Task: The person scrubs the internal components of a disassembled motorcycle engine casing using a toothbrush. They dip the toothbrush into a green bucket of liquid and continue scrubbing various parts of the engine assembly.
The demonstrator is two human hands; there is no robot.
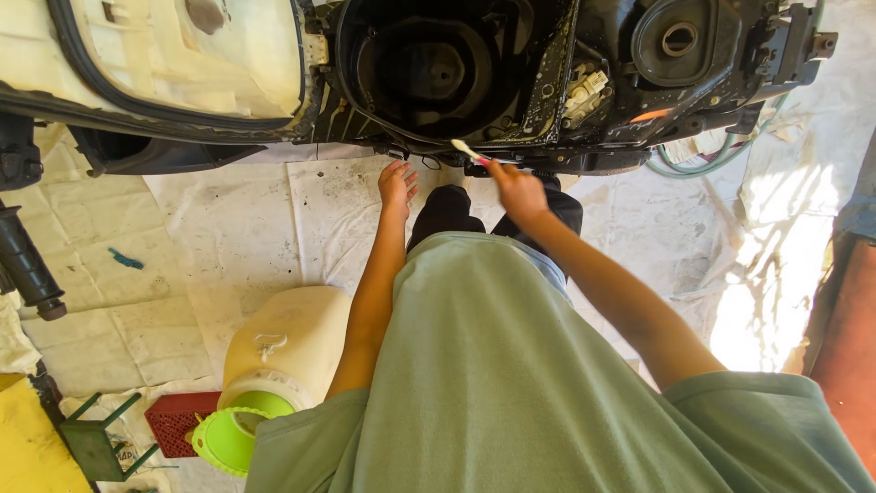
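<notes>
A toothbrush is gripped in the closed fingers of the right hand, its bristle end laid against the lower rim of the scooter's open black storage compartment. The left hand is held empty beside it, fingers loosely spread, just below the same rim. A cream jerrycan with a green cap is noted on the white floor sheet.

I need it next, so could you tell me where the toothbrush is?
The toothbrush is in the right hand, top centre, at the black scooter body.

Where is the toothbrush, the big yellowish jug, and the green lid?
toothbrush (468,151), head view, on its white bristle end, held in the right hand (517,192).
yellowish jug (292,342), head view, on its side wall.
green lid (222,440), head view, on its round face.
</notes>
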